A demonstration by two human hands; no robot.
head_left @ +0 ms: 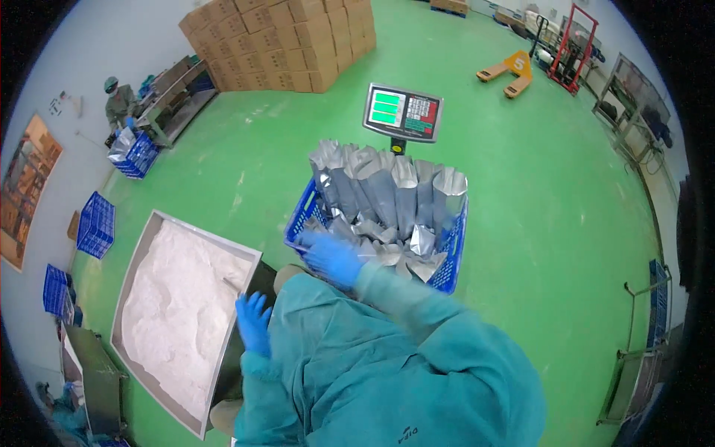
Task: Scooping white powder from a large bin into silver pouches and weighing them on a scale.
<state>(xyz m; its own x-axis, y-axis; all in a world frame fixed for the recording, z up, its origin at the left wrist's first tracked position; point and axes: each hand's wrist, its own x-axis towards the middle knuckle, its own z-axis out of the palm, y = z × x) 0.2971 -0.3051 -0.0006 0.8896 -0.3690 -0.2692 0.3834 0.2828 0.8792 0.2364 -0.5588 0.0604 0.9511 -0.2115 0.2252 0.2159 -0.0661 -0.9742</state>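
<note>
My left hand (254, 325), in a blue glove, is at the right rim of a wide metal tray (132, 277) of pale pinkish-white powder (177, 305). Its fingers are spread and nothing shows in them. A short, thin grey piece (232, 284) sticks out of the powder close by; its kind is unclear. Blurred by motion, my gloved right hand (332, 258) is over the near left corner of a blue plastic crate (450, 277). Silver foil bags (381, 195) fill this crate, the far ones upright with their tops open. Whether the right hand holds anything cannot be made out.
A scale display (403, 112) on a post stands behind the crate. Cartons (279, 46) are stacked at the far left, near a person (120, 103) at a bench. More blue crates (96, 225) lie along the left wall. A yellow pallet jack (512, 71) is far right.
</note>
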